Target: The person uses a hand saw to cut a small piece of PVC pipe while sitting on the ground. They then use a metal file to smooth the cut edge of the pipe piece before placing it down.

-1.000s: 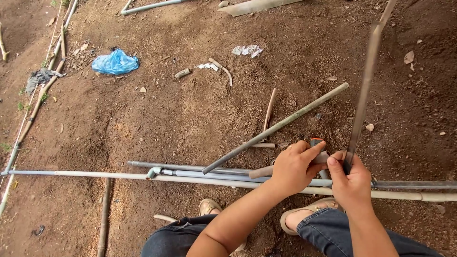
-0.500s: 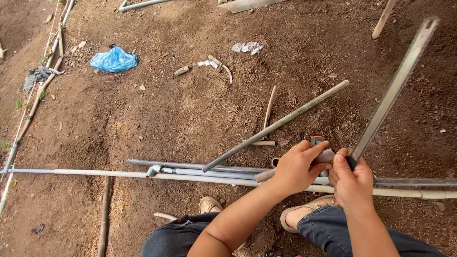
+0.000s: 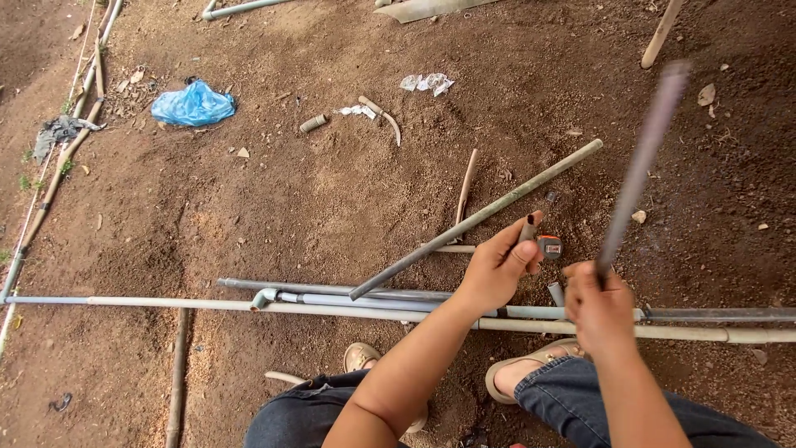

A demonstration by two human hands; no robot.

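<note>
1. Two bare hands worked over the brown dirt ground (image 3: pixel 274 207), above a bundle of long grey pipes (image 3: pixel 373 297) lying crosswise by the person's sandalled feet.
2. The right hand (image 3: pixel 599 309) was closed around the lower end of a thin grey rod (image 3: pixel 638 170), which rose up and away and showed blurred.
3. The left hand (image 3: pixel 497 267) pinched a small dark tube piece (image 3: pixel 528 227) between thumb and fingers, just beside an orange-and-grey tool (image 3: pixel 549 245) on the soil.
4. A longer grey pipe (image 3: pixel 477 220) lay slanted just beyond the left hand.
5. Judging from this, steadying the rod's low end and bringing both pieces close would have helped.
6. A blue plastic bag (image 3: pixel 192 103) lay well apart, far left.
</note>
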